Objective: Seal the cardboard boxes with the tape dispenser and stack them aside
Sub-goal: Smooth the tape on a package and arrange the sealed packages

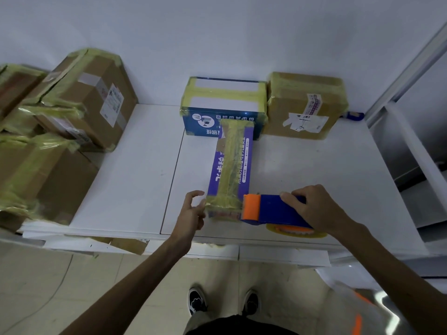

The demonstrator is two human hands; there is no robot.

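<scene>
A long purple box (231, 163) is laid lengthwise on the white bench (135, 165), near the middle of the front edge. Its far end is up against the blue-and-white box (225, 100), which is set at the back edge by the wall (217, 32). A strip of yellow tape (229, 155) is run along the purple box's top from end to end & folded down over the near end, wrinkled in places.

The tape dispenser (268, 209), blue w/ an orange roller (251, 206), is gripped by the right hand (316, 206) — fingers & thumb are curled round the blue body. The roller end is held at the near right corner of the purple box, at the taped end. A yellow tape roll (297, 231) is mounted under the body, by the bench's front edge.

The left hand (191, 211) is held at the purple box's near left corner — fingers loosely bent, nothing clasped. Its fingertips are at the tape folded over the end, though actual contact can't be made out for certain.

A brown box (304, 110), taped yellow & bearing torn labels, is placed at the back right, just beside the blue-and-white box. At the bench's left edge a stack of brown boxes (84, 100) is piled, all bound w/ yellow tape. A small blue object (355, 115) is seen by the wall near the back right corner; too small to identify. Below the front edge, a pair of black-and-white shoes (197, 301) is visible on the tiled floor (48, 286).
</scene>
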